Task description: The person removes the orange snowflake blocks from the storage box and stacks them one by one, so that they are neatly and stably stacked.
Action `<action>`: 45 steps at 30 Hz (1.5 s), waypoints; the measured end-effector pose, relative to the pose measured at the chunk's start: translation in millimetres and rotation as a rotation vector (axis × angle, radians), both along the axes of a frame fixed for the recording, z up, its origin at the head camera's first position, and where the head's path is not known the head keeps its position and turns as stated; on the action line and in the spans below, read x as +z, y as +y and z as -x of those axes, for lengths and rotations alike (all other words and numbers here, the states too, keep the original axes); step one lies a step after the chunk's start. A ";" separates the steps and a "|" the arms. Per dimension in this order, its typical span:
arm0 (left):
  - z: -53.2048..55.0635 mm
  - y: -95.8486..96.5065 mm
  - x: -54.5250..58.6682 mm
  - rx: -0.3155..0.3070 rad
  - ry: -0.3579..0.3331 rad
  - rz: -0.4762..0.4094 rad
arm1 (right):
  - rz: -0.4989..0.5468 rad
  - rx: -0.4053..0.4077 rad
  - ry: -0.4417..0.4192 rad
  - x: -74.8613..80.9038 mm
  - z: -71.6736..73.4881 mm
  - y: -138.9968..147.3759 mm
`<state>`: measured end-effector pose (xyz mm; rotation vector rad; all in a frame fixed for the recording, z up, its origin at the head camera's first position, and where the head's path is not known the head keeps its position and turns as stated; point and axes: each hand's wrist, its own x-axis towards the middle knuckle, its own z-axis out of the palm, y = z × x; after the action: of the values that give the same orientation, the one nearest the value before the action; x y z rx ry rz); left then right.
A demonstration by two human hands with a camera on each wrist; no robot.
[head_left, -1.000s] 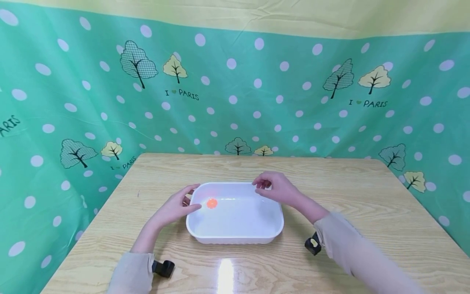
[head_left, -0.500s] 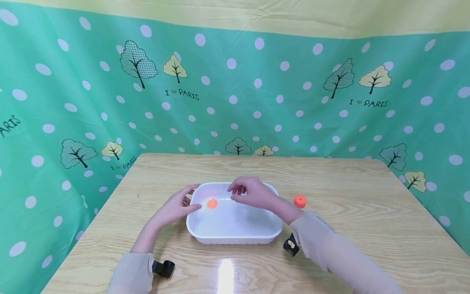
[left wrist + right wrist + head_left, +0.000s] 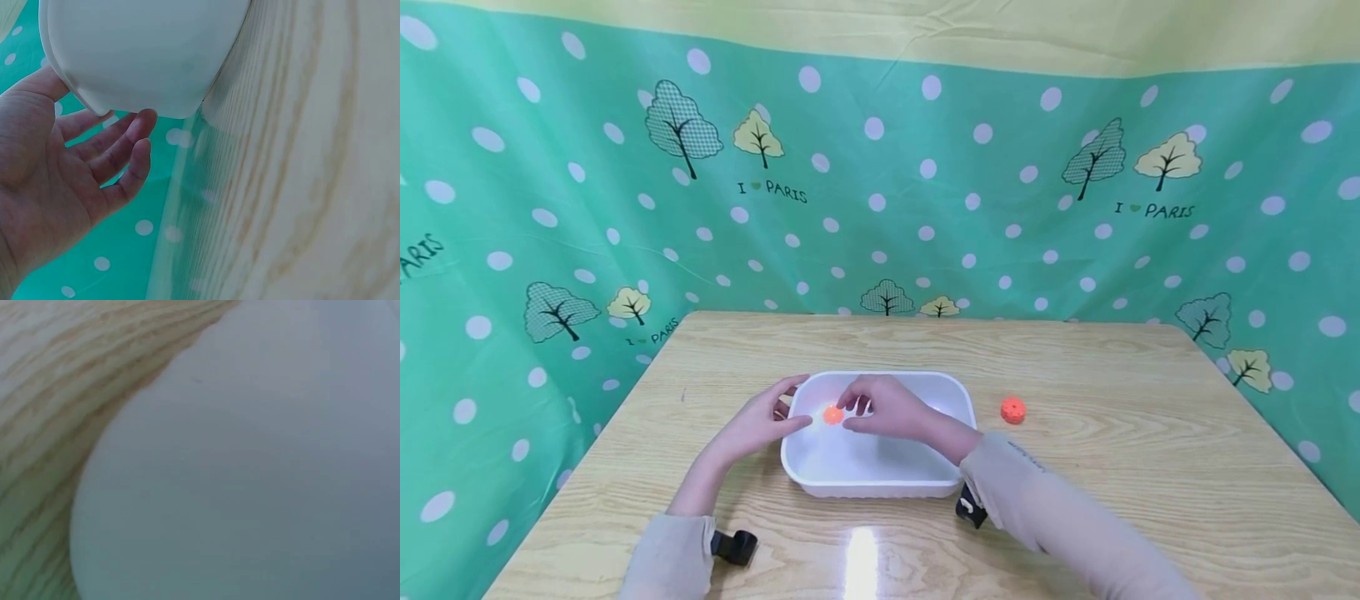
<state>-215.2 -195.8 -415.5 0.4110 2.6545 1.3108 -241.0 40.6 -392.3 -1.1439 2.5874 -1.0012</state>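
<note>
A white rectangular basin (image 3: 880,490) sits on the table. My left hand (image 3: 766,425) holds its left end, the thumb over the rim and the fingers outside; the left wrist view shows this hand (image 3: 81,150) against the basin wall (image 3: 144,56). Inside the basin, toward the left, lies a small round orange piece with a scalloped edge (image 3: 832,415). My right hand (image 3: 887,408) hovers in the basin just right of that piece, fingers loosely bent and nothing visible in them. Only the basin's white side (image 3: 237,475) fills most of the right wrist view.
A second round orange piece (image 3: 1013,410), with small holes in its top, lies on the wooden table (image 3: 1120,400) to the right of the basin. A green dotted curtain (image 3: 880,167) hangs behind the table's far edge.
My right hand has moved left and down into the basin, from its right far rim toward the orange piece inside. The orange piece on the table has come into view. My left hand stays put.
</note>
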 end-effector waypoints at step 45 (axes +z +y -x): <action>0.1 -1.1 1.6 -0.025 0.030 -0.019 | -0.251 -0.042 0.054 -24.4 3.8 -24.5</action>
<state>-215.2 -196.8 -413.9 0.4677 2.6540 1.3337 -244.8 16.1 -416.6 -1.0698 2.6929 -0.6363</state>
